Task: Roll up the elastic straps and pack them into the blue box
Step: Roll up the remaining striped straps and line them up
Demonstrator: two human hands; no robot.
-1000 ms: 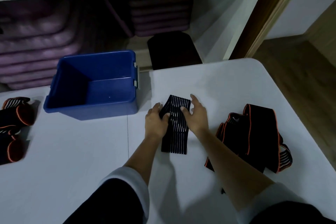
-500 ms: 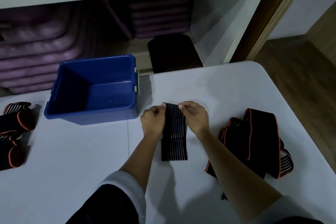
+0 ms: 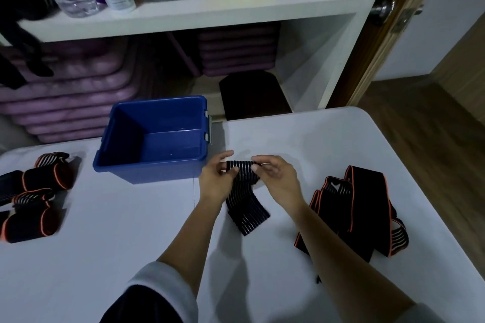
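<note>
A black elastic strap with thin white stripes lies on the white table, its far end lifted and curled over. My left hand and my right hand each pinch that far end from either side, just right of the blue box. The box stands open and looks empty. A loose heap of black straps with orange edges lies to the right of my right forearm. Rolled straps with orange edges sit at the table's left.
Behind the table stands a white shelf unit with a water bottle, a white bottle, a game controller and yellow-orange items on top. Purple mats are stacked below. A dark stool top is behind the table edge. A wooden door is at the right.
Both hands went from pressing flat on the strap to pinching its far end and lifting it. The strap's near end has swung to the right. The camera has tilted up.
</note>
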